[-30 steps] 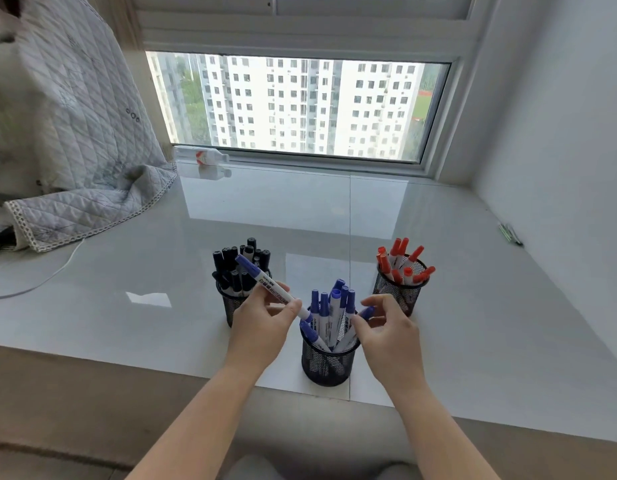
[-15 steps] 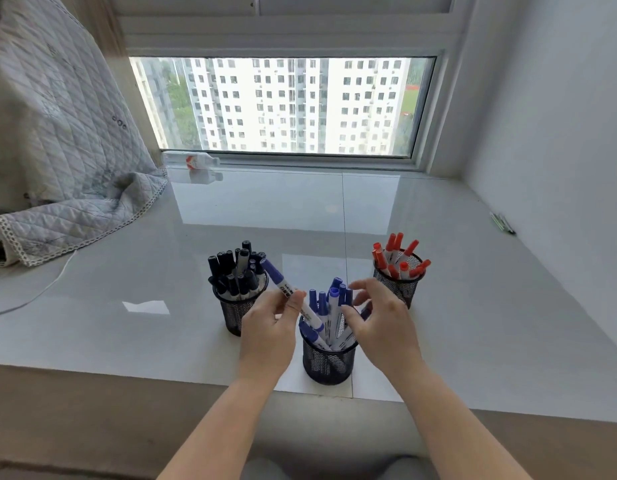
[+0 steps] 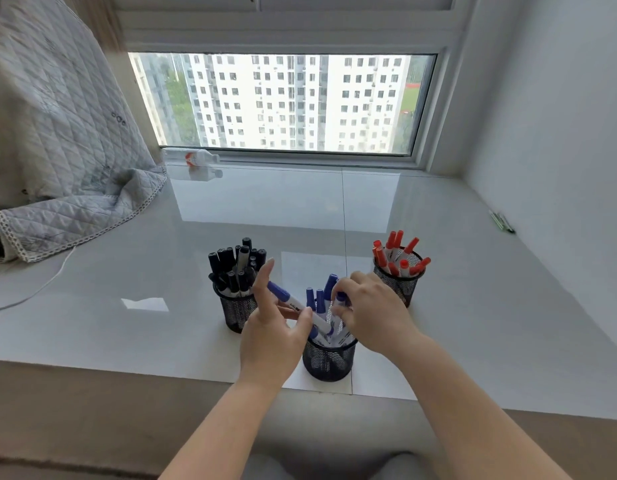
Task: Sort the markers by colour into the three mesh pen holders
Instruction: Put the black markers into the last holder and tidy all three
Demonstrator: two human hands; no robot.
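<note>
The left hand (image 3: 270,337) pinches a blue marker (image 3: 297,308) at mid-barrel, between thumb and fingers; the forefinger is extended. The marker lies tilted, capped end up and to the left, its lower end at the rim of the middle holder (image 3: 329,358), which stands near the front edge of the glossy surface (image 3: 473,306). The right hand (image 3: 372,311) reaches into the same holder, fingers curled round the blue-capped markers standing there.

Handling, as judged: the marker is light, rigid and smooth plastic. Hold the barrel, not the cap, which may pull off. The mesh holder looks light and could tip on the slick surface if markers are pushed sideways.

The left holder (image 3: 236,308) contains black markers; the right holder (image 3: 400,284) contains red ones.
</note>
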